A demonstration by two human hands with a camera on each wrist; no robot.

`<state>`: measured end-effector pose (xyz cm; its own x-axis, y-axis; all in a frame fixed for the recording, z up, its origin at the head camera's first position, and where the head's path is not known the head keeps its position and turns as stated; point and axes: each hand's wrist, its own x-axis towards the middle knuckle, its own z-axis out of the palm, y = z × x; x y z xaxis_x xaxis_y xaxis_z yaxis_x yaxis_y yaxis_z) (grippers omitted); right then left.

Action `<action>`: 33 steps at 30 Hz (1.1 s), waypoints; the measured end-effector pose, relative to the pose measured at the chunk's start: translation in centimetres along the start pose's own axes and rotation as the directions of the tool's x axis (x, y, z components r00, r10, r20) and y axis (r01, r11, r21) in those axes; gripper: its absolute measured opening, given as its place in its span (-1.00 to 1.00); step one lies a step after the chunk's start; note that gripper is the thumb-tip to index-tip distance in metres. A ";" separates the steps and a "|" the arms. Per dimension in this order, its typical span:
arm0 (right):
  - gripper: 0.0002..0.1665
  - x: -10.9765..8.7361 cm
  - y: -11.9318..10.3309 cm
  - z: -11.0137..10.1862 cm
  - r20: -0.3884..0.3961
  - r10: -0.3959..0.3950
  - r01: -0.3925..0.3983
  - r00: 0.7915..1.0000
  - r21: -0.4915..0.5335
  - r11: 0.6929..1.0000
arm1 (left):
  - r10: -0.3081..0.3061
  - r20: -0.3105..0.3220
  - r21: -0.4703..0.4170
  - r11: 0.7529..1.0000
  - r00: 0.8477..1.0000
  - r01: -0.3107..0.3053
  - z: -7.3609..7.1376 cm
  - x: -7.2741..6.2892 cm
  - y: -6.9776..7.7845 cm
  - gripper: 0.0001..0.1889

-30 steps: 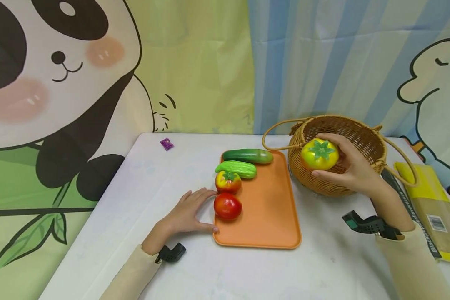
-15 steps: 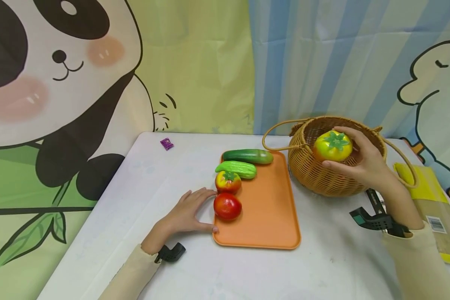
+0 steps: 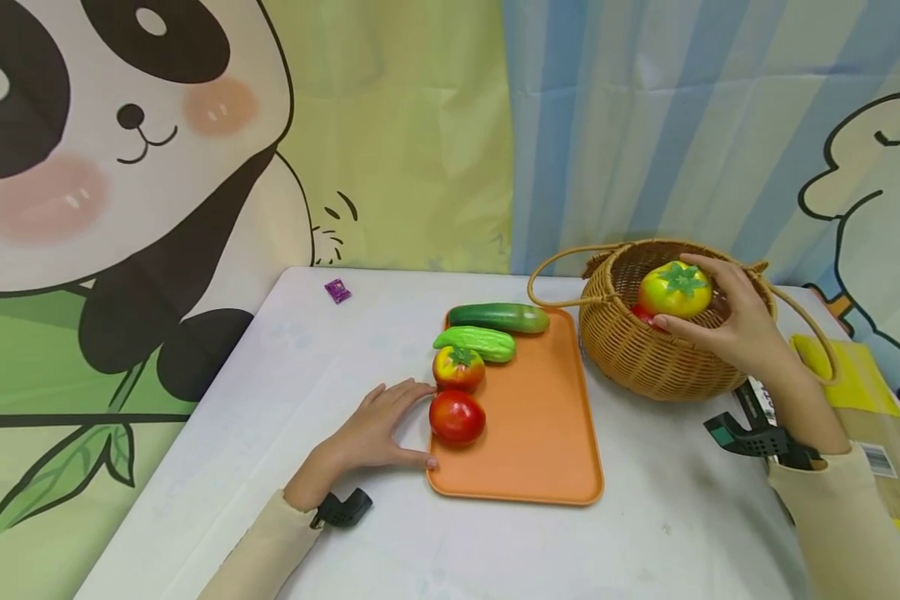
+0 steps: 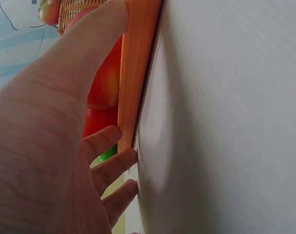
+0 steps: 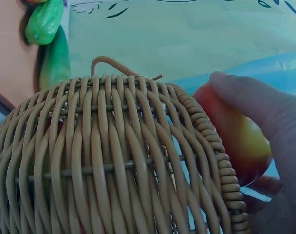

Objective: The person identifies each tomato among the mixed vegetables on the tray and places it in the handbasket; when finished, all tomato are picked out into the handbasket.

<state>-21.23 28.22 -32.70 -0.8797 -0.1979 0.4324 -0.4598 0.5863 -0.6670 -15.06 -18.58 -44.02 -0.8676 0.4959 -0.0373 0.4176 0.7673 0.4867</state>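
My right hand (image 3: 742, 321) grips a yellow-and-red tomato (image 3: 675, 290) with a green star-shaped top, holding it over the mouth of the wicker basket (image 3: 637, 358). Below the tomato, something red (image 3: 642, 315) shows inside the basket, mostly hidden. In the right wrist view, thumb and fingers hold the tomato (image 5: 235, 139) beside the basket rim. My left hand (image 3: 371, 429) rests with spread fingers at the left edge of the orange tray (image 3: 540, 417). Along that side of the tray lie a plain red tomato (image 3: 457, 417), another yellow-and-red tomato (image 3: 457, 371), a light green bumpy gourd (image 3: 480, 342) and a dark green cucumber (image 3: 498, 317).
A small purple wrapped candy (image 3: 337, 291) lies at the back left of the white table (image 3: 390, 550). Right of the basket is a yellow-and-tan package (image 3: 862, 417), partly behind the right forearm. The basket's handle (image 3: 543, 275) loops out to the left, near the tray's back corner.
The right hand has moved rightward with its tomato, from the basket's left side to over its opening. The red thing inside has come into view. The left hand has stayed in place.
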 end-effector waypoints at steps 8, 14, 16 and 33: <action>-0.05 0.7 -0.3 -0.2 0.038 0.114 -0.109 0.993 -0.097 0.989 | 0.001 0.004 0.003 1.000 1.000 -0.001 0.1 0.0 0.0 0.05; 0.01 1.3 0.1 -0.1 0.147 0.161 -0.142 0.976 -0.131 0.981 | -0.001 0.011 0.009 1.000 1.000 0.000 0.1 0.0 0.1 0.05; 0.02 1.5 0.1 0.0 0.164 0.162 -0.139 0.973 -0.142 0.980 | -0.002 0.015 0.012 1.000 1.000 0.002 0.1 0.0 0.1 0.06; -0.01 3.0 0.3 0.7 0.251 0.204 -0.145 0.946 -0.234 0.961 | -0.012 0.011 0.021 1.000 1.000 0.012 0.0 0.2 0.2 0.07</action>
<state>-24.09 27.29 -31.99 -0.9567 -0.2647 0.1208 -0.2857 0.7762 -0.5621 -15.12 -18.38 -43.95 -0.8694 0.4912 -0.0527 0.4130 0.7812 0.4682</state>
